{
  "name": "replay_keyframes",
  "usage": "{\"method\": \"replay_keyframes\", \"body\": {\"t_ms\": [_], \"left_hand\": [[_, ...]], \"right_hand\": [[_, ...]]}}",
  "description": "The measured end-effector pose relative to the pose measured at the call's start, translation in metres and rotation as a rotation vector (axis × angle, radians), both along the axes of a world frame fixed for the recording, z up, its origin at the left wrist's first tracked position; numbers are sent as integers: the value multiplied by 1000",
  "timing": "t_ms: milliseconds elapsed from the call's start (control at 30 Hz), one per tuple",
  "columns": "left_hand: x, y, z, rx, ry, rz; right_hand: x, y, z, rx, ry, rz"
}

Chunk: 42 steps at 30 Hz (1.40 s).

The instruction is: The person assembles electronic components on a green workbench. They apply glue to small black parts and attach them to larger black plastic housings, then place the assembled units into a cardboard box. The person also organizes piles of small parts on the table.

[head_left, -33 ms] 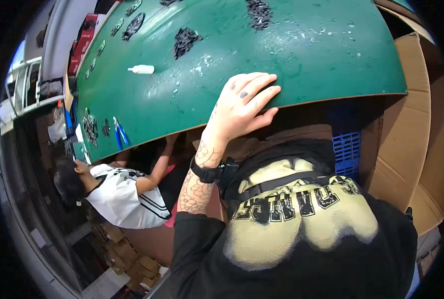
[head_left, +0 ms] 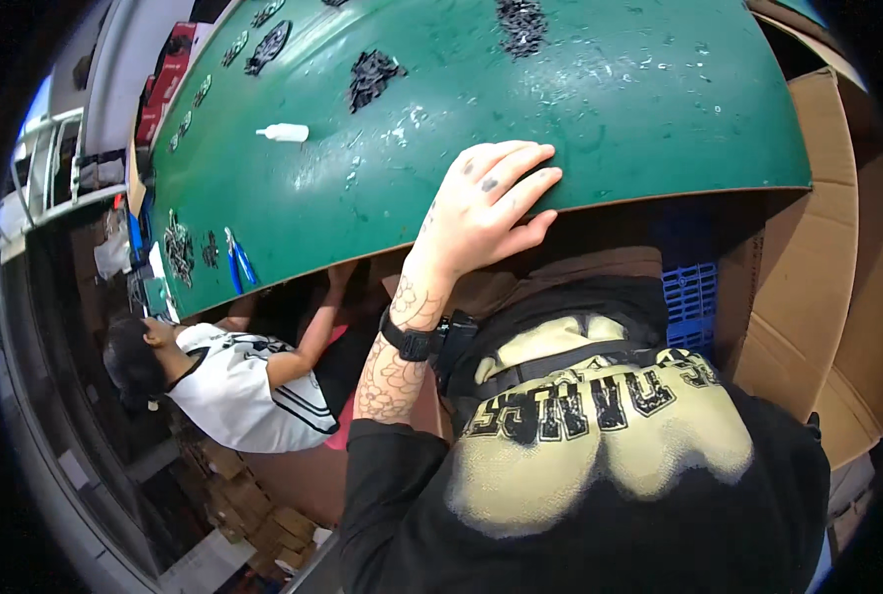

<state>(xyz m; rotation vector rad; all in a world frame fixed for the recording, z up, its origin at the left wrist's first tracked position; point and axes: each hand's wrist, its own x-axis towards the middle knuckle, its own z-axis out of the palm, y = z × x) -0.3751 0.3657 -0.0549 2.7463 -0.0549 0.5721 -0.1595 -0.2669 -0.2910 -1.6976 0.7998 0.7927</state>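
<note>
My left hand (head_left: 489, 206) rests palm down at the near edge of the green table (head_left: 610, 139), its fingers stretched out over the rim and the thumb apart. Nothing is in it. A dark watch is on that wrist. My right hand does not show. Beyond the left hand, a pile of small black pieces (head_left: 374, 79) lies on the tabletop, and a second black pile (head_left: 521, 27) is farther off to the right. To the hand's left, a small white bottle (head_left: 285, 133) lies on its side.
Blue-handled pliers (head_left: 238, 262) lie near the table's left edge beside small dark parts (head_left: 178, 249). A co-worker in a white shirt (head_left: 248, 391) sits at the left. Cardboard boxes (head_left: 793, 247) flank the right side, and a blue plastic crate (head_left: 690, 307) shows under the table.
</note>
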Motion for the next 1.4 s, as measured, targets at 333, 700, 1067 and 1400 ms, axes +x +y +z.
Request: {"method": "replay_keyframes", "body": {"t_ms": [333, 700, 1067, 1400], "left_hand": [[-12, -3, -22, 202, -290, -12], [-50, 11, -148, 161, 637, -9], [-52, 3, -342, 48, 689, 39], [-30, -10, -290, 263, 930, -268]], "right_hand": [[-17, 25, 0, -3, -30, 95], [-32, 53, 11, 30, -126, 177], [-39, 68, 15, -20, -125, 199], [-58, 72, 6, -20, -129, 172]]}}
